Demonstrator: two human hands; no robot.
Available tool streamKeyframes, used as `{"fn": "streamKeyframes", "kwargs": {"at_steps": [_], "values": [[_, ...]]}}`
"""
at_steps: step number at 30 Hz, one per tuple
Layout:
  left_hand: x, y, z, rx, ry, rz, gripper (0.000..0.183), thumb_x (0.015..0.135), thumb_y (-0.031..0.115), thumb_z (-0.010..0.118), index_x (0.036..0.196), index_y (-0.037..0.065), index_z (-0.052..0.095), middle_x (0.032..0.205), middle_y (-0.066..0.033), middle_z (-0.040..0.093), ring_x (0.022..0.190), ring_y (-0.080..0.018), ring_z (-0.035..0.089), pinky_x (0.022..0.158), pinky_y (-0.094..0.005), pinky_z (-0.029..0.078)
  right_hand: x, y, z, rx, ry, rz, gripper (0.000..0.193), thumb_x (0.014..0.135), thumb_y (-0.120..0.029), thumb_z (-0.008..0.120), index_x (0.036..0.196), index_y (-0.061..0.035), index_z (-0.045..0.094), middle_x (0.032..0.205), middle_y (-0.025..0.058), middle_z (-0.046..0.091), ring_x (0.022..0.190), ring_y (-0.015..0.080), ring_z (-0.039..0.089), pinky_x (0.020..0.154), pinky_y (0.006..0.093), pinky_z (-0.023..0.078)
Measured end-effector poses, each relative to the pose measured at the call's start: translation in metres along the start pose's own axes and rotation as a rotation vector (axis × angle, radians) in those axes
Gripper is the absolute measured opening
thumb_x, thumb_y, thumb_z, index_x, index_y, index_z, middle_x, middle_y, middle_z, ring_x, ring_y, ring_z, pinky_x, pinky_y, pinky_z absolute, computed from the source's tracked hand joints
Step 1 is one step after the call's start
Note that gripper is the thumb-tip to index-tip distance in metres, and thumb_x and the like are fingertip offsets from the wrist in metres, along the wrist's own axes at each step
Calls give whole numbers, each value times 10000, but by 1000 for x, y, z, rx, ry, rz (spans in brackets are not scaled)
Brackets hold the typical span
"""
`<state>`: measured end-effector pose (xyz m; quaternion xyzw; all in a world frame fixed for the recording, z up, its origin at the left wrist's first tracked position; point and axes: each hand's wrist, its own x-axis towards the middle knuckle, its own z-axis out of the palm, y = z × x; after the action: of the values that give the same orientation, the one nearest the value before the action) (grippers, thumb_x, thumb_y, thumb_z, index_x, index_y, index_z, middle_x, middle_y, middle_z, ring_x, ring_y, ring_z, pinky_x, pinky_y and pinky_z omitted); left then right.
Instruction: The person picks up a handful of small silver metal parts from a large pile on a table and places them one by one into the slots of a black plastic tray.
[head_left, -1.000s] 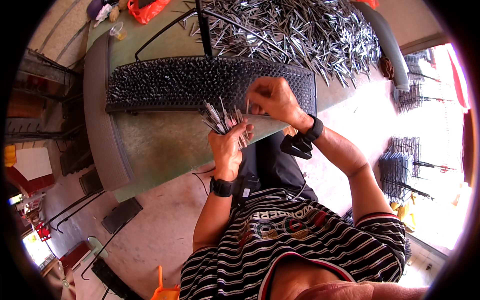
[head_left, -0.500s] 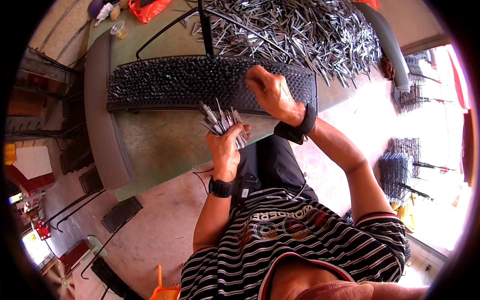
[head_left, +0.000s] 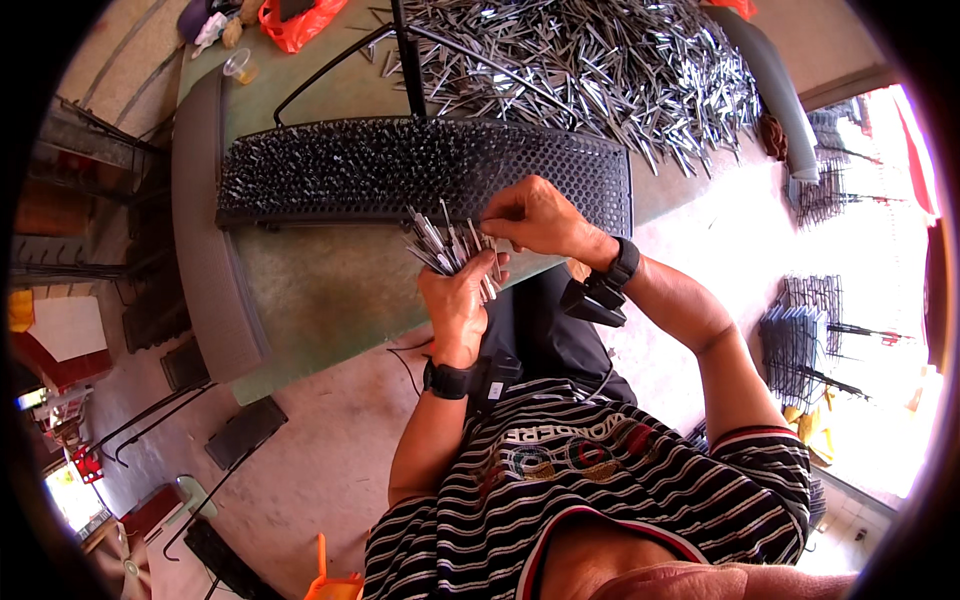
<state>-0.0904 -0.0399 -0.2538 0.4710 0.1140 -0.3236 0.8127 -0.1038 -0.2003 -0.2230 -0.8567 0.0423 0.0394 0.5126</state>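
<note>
A bundle of thin, silvery metal strips [head_left: 432,243] fans out from my left hand [head_left: 460,298], whose fingers are wrapped round it. Right beside the bundle's upper end, my right hand [head_left: 543,218] is closed in a pinch. What its fingertips hold is too small to make out. Just beyond both hands lies a long, curved black perforated rack [head_left: 597,190]. Many small pieces stand upright in its holes on the left and middle, while holes at its right end show bare.
A large heap of loose metal strips [head_left: 590,70] covers the far side of the green table [head_left: 320,300]. A black metal frame [head_left: 410,70] rises behind the rack. Grey padded rolls [head_left: 205,240] border the table. A plastic cup [head_left: 240,66] and red bag [head_left: 300,22] sit far left.
My right hand has come down and nearer from over the rack to the bundle in my left hand. My left hand has barely moved and still grips the strips.
</note>
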Motion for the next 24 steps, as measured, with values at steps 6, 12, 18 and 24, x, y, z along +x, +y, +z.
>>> {"fn": "streamKeyframes", "kwargs": {"at_steps": [6, 12, 18, 24], "values": [[-3, 1, 1, 0, 61, -29, 165, 760, -54, 634, 915, -15, 593, 815, -102, 641, 688, -236, 654, 535, -352, 539, 5, -10, 2, 205, 466, -53, 91, 842, -37, 580, 889, 41, 576, 717, 97, 651, 599, 143, 643, 526, 250, 494], [-3, 2, -2, 19, 67, -18, 145, 766, -58, 617, 897, -8, 578, 811, -102, 627, 673, -249, 653, 529, -361, 536, 12, -1, 8, -11, 546, -180, 60, 832, -23, 577, 875, 7, 548, 754, 135, 647, 642, 241, 659, 551, 304, 502], [-2, 3, -3, 30, 85, -11, 156, 765, -61, 613, 907, -8, 577, 814, -99, 624, 669, -248, 652, 522, -354, 536, 15, 9, 5, -505, 425, -353, 54, 815, -18, 568, 864, -15, 589, 736, 113, 631, 639, 235, 647, 558, 303, 495], [-3, 7, 1, -5, 82, -39, 160, 761, -57, 633, 907, -12, 585, 803, -101, 634, 669, -236, 655, 535, -337, 539, 1, -3, 6, -372, 205, -227, 102, 786, -71, 619, 869, -13, 628, 691, 109, 626, 574, 196, 613, 532, 301, 474]]}}
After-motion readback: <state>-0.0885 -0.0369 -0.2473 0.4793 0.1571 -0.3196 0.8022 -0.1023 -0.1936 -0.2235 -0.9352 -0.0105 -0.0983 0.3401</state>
